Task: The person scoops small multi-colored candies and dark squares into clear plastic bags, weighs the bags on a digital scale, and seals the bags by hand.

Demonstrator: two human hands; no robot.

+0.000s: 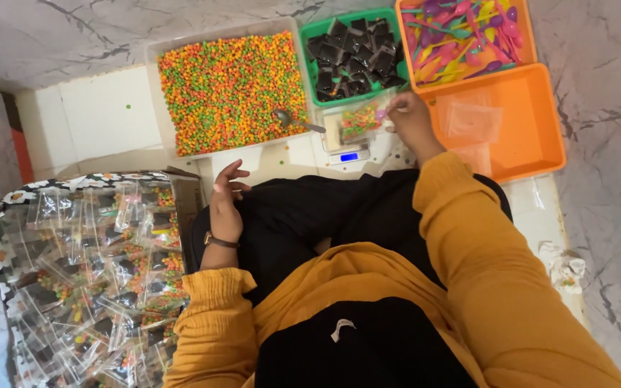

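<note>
Looked down from head height over a seated lap in dark cloth and mustard-yellow sleeves. Reached forward with the right hand, fingers pinched shut on the edge of a small clear bag partly filled with coloured sweets, held over a small digital scale with a lit blue display. Hid most of the scale's platform under the bag, so could not tell whether bag and platform touched. Rested the left hand on the left knee, fingers loosely spread and holding nothing, a dark band at the wrist.

Stood ahead, on a pale tiled floor: a wide white tray heaped with tiny orange, green and yellow sweets, a metal spoon lying at its right edge, bowl half sunk in the sweets. Sat just right of it a green tray of dark square packets, contents too small to make out. Sat further right an orange tray holding a few empty clear bags, and behind it another orange tray of bright plastic spoons, cut off by the top edge.

Lay at lower left a flower-patterned container piled with filled clear bags, cut off at the bottom. Lay at the far right a crumpled scrap of plastic, hard to identify
</note>
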